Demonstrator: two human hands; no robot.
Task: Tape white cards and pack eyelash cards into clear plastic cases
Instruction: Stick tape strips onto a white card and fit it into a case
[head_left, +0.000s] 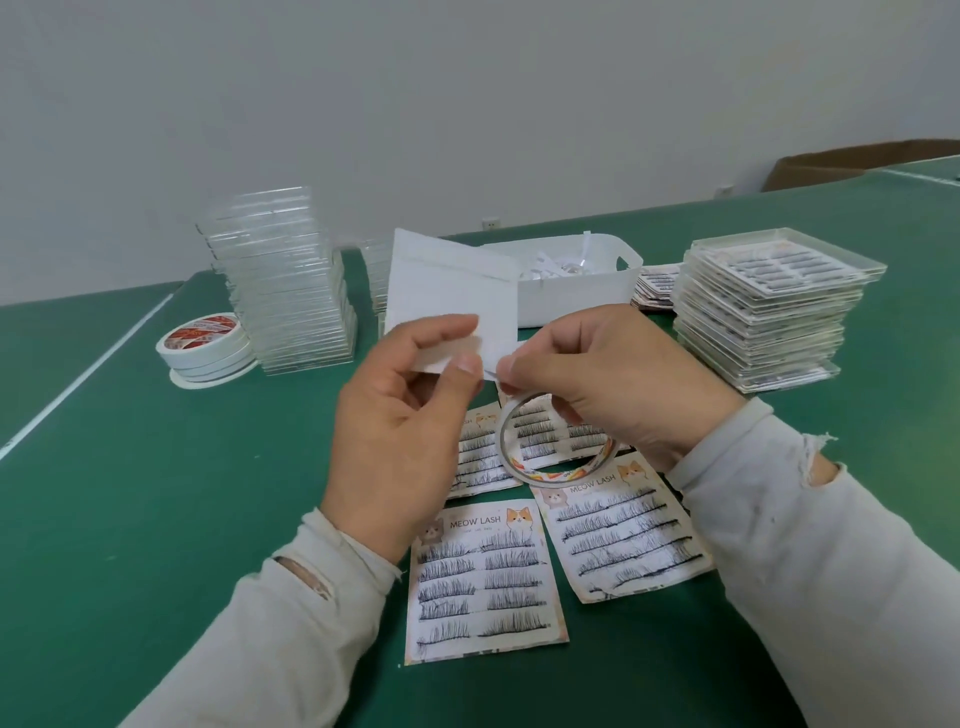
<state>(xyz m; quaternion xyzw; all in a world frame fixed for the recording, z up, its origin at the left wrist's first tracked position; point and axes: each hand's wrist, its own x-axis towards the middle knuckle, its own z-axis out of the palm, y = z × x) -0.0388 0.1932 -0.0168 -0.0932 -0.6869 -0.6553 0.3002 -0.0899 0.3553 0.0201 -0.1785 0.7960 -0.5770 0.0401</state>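
On the green bench (156, 519), a stack of empty clear cases (283, 280) stands left beside spare tape rolls (205, 345); a white bin (576, 280) sits centre rear, and packed cases (763, 312) are stacked right. Eyelash cards (483, 577) lie flat below the hands. The left hand (400, 415) pinches a white card (452, 296), held above the bench. The right hand (618, 379) grips a tape roll (556, 441), its fingertips meeting the card's lower edge.
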